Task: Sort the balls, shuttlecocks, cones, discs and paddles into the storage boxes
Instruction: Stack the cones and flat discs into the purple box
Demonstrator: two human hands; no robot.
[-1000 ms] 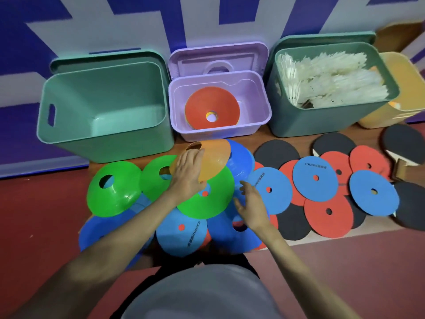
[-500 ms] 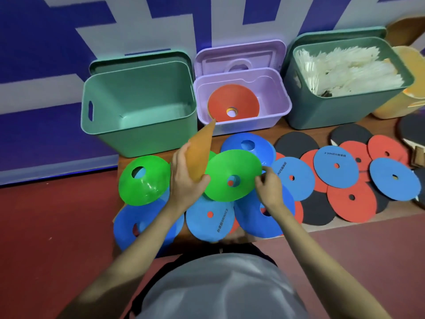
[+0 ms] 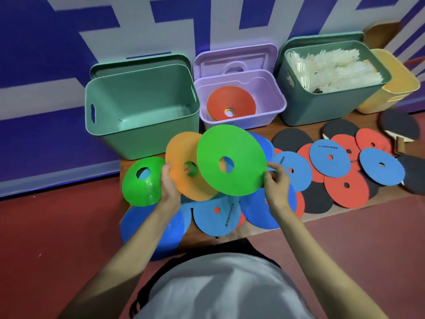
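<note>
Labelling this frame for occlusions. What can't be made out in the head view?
- Yellow box: contents hidden by the shuttlecock box and cut by the right edge.
- Paddles: cut off at the right edge, count unclear.
- Purple box: how many cones lie under the red cone is hidden.
- Discs behind the green cone in the right hand and the orange cone in the left hand.

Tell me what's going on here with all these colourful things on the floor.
A person is sorting sports gear into boxes. Their left hand holds an orange cone and their right hand holds a green cone, both lifted in front of the purple box, which already holds a red cone. More cones and flat discs lie on the floor.
</note>
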